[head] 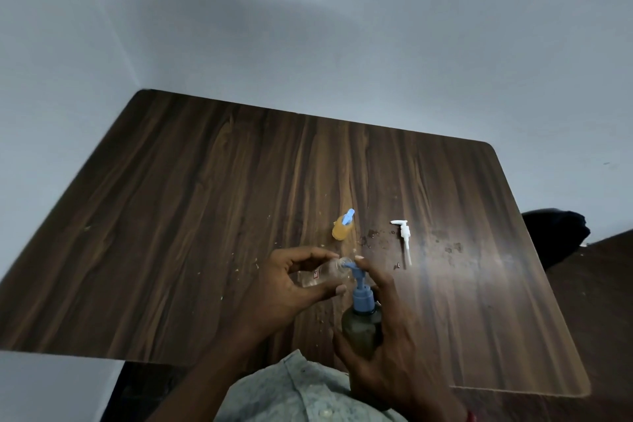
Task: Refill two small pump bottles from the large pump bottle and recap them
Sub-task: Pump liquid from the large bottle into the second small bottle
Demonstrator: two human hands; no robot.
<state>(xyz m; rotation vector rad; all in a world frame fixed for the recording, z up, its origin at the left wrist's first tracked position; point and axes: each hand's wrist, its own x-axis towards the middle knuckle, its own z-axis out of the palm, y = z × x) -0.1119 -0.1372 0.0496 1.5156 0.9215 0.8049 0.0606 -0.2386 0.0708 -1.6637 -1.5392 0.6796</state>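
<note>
On the dark wood surface (205, 216), the right hand (387, 336) is wrapped around the large pump bottle (363, 322), a finger on its blue pump head. The left hand (291, 288) grips a clear small bottle (325, 276), tilted with its open mouth at the spout. Farther back stand an orange small bottle (340, 229) and, well right of it, a loose white pump (404, 240).

The person wears a pale grey-blue speckled shirt (294, 390) with a small white button (323, 413) on its front. Both forearms are bare, and a thin red band (471, 416) circles the right wrist at the frame's bottom edge.
</note>
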